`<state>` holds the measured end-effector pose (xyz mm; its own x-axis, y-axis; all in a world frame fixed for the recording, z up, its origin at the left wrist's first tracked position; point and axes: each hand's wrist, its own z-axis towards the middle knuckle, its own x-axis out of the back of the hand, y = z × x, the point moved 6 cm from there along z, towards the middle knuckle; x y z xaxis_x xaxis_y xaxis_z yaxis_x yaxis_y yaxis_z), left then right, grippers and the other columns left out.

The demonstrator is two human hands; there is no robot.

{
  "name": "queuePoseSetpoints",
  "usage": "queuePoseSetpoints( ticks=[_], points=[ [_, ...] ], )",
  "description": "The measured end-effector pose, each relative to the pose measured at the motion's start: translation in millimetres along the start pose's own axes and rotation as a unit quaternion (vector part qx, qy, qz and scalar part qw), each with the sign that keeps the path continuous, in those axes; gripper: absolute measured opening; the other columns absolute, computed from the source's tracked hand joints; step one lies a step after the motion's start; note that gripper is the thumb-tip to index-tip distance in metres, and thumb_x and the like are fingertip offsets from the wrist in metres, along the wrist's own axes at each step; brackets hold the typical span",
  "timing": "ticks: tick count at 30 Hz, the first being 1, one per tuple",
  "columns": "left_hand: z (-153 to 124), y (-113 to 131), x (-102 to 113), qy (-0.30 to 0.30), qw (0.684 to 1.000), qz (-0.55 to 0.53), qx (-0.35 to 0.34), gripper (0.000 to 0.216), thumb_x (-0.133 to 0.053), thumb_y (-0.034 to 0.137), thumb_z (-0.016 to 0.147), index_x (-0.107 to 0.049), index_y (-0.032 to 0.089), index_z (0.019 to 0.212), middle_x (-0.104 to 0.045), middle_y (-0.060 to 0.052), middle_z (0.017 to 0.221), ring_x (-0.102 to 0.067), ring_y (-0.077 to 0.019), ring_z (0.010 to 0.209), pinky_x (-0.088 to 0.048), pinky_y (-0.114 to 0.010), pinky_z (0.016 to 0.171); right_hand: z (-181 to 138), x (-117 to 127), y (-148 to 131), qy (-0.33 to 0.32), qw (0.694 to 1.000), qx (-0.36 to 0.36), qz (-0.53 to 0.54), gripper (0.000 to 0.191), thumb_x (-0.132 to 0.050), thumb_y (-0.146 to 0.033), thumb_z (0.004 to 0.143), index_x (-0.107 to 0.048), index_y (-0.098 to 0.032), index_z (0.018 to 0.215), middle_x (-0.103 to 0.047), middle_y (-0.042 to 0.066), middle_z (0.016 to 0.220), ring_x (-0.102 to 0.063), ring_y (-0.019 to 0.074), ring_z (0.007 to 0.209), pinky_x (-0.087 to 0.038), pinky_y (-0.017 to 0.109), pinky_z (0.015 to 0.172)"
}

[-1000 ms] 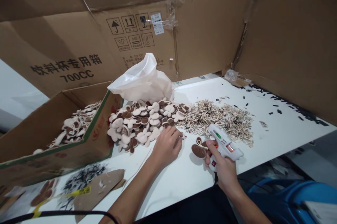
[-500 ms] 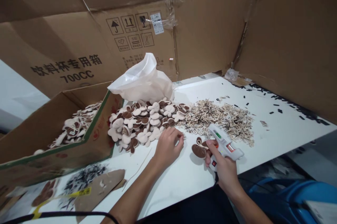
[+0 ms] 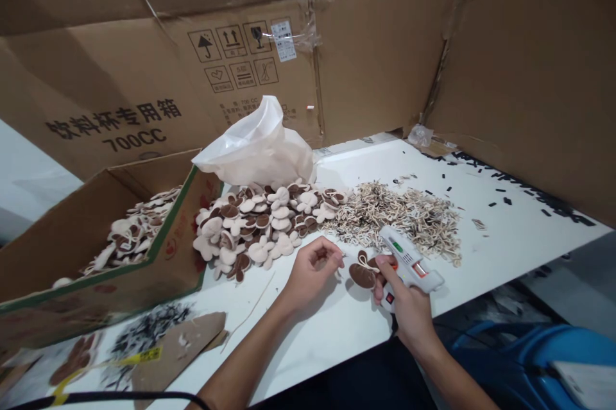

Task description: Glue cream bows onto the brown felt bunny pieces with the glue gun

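Observation:
My right hand (image 3: 402,298) grips a white hot glue gun (image 3: 409,260) at the table's near edge, its nozzle pointing left at a brown bow-shaped piece (image 3: 362,273) with a cream loop on it. My left hand (image 3: 310,271) is just left of that piece, fingers curled in a pinch on something too small to name. Behind my hands lie a heap of brown and cream bow pieces (image 3: 260,224) and a heap of small cream loops (image 3: 409,217).
A cardboard box (image 3: 96,256) with more bow pieces stands at the left. A white plastic bag (image 3: 257,150) sits behind the heap. Cardboard walls (image 3: 385,63) ring the white table (image 3: 505,237). Black scraps (image 3: 500,188) dot the right side. A blue object (image 3: 529,358) is below right.
My left hand drew back from the edge of the loop heap and curled into a pinch, moving toward the brown piece. My right hand and the glue gun stayed put.

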<state>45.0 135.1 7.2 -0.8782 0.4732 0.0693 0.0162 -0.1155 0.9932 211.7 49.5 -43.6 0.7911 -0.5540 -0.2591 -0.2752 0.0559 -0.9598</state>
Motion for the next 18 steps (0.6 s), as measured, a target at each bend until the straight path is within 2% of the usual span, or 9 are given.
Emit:
queuePoseSetpoints(
  ticks=[6,13,18],
  points=[
    [-0.9,0.5,-2.3,0.001,1.0,0.014,-0.003,0.027,-0.071,0.043,0.09,-0.068,0.016,0.09,-0.07,-0.005,0.082,-0.064,-0.0166,0.075,-0.052,-0.028,0.07,-0.7,-2.0,-2.5,0.002,1.0,0.002,0.003,0.043,-0.078,-0.059,0.08,-0.068,-0.018,0.087,-0.056,-0.004,0.042,-0.051,0.017,0.041,-0.041,0.028,0.049],
    [0.6,-3.7,2.0,0.015,0.999,-0.028,0.015,0.027,-0.077,0.042,0.085,-0.069,0.016,0.088,-0.069,-0.004,0.078,-0.064,-0.0142,0.068,-0.053,-0.027,0.067,-1.7,-0.5,-0.8,0.007,1.0,-0.006,0.005,0.043,-0.079,-0.058,0.08,-0.067,-0.018,0.091,-0.058,-0.003,0.044,-0.049,0.015,0.041,-0.04,0.026,0.045],
    [1.0,-6.9,3.7,0.008,0.999,-0.038,0.021,0.027,-0.078,0.041,0.084,-0.069,0.016,0.089,-0.07,-0.005,0.079,-0.065,-0.0153,0.072,-0.054,-0.027,0.067,-1.9,-4.2,-5.4,0.001,1.0,0.01,0.009,0.046,-0.076,-0.063,0.081,-0.067,-0.018,0.086,-0.056,-0.004,0.043,-0.05,0.0149,0.039,-0.041,0.027,0.045]
  ],
)
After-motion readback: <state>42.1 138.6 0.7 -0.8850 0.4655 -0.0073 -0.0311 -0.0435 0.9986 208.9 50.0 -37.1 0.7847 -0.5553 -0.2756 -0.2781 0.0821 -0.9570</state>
